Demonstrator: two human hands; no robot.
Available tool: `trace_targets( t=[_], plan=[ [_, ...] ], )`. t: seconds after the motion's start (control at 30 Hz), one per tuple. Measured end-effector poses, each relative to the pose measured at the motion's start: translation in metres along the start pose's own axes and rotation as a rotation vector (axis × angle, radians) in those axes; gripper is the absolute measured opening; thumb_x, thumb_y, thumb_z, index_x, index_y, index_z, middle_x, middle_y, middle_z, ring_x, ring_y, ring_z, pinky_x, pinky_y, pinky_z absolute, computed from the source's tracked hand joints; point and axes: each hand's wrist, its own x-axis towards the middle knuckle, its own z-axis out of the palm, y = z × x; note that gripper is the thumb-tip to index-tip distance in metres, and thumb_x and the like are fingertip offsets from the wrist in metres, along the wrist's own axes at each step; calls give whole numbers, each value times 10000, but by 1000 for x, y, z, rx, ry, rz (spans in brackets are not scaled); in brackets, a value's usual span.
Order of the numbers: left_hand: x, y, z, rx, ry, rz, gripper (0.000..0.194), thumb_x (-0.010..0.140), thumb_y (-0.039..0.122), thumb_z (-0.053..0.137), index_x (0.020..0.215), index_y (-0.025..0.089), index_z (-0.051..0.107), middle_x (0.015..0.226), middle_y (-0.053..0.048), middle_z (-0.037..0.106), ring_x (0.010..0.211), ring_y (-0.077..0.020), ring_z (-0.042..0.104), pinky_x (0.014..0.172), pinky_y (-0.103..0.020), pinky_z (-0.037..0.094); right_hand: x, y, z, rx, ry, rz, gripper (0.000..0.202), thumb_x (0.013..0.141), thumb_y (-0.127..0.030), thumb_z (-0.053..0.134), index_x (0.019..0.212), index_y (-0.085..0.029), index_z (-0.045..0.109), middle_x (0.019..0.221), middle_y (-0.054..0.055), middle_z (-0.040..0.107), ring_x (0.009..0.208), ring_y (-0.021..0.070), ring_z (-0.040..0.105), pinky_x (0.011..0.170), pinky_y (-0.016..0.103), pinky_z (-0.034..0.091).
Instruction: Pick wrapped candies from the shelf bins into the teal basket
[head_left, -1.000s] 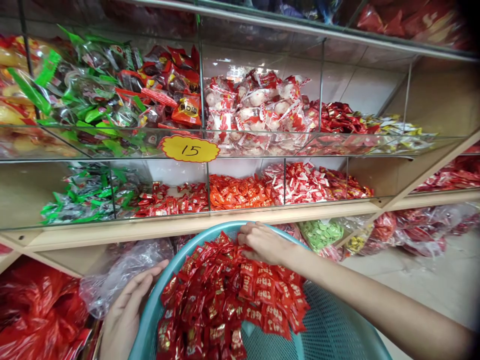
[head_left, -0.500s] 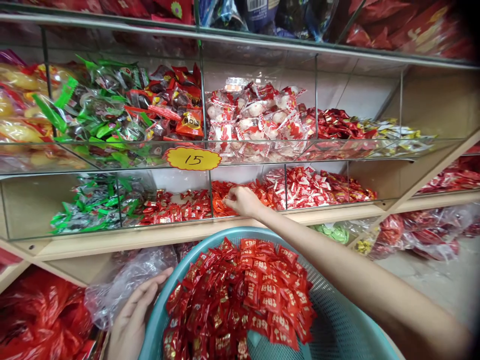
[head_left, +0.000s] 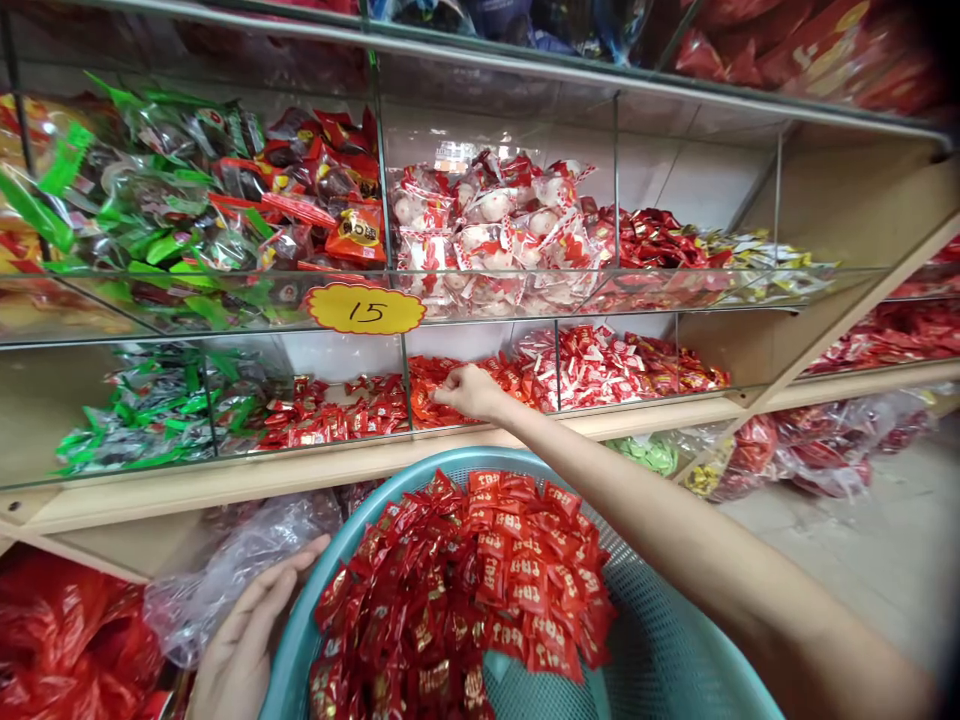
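My right hand [head_left: 469, 390] reaches into the lower shelf bin, its fingers pinched together over the orange-red wrapped candies [head_left: 431, 372]. Whatever lies between those fingertips is hidden. Below it stands a round teal mesh basket [head_left: 660, 640], partly filled with red wrapped candies [head_left: 525, 570] bearing gold print. On the left, my left hand [head_left: 251, 630] curves along the outside of the basket's rim and holds its side, the thumb out of sight. The lighter red candies lie in neat rows on the right of the pile, the darker ones on the left.
Glass dividers split the shelves into bins. A yellow price tag [head_left: 366, 308] reading 15 hangs on the glass front. Nearby bins hold green-wrapped sweets [head_left: 142, 410] and red-white candies [head_left: 600, 365]. A wooden shelf edge [head_left: 225, 475] runs behind the basket; plastic bags [head_left: 247, 560] lie underneath.
The view has shifted slightly, so shelves and basket sit a little further left. My right hand stays pinched in the same bin, and my left hand stays at the basket's side.
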Motion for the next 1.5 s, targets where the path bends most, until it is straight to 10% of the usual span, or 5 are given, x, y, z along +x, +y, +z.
trace_targets(
  t=[0.33,0.67,1.17,1.5],
  plan=[
    [14,-26,-13,63,-82,64,309,717,489,606,901,266,715,1131,26,697,1212,-228,508,1108,-344,267,-84,40,-62,111,-53,-246,273,753,-405,601,676,-145,628,626,-9,544,563,98,445,536,237,340],
    [11,-14,-8,17,-44,11,323,597,504,693,789,249,746,1042,-5,736,1202,-289,522,1063,-384,352,-137,82,-41,-432,-241,-230,177,805,-282,627,929,-163,672,932,101,642,928,222,581,791,312,420],
    [11,-19,-12,47,-50,57,265,666,452,644,824,262,738,1071,4,722,1187,-273,529,1101,-391,287,-143,87,-16,-637,-82,-354,133,767,-255,646,872,-175,628,886,89,628,869,230,577,731,336,419],
    [2,-1,-1,47,-5,49,238,597,444,650,712,260,748,971,-14,751,1132,-294,573,1083,-393,316,-107,47,-48,-440,-15,-324,168,853,-298,567,764,-171,632,760,50,603,703,160,552,635,262,367]
  ],
)
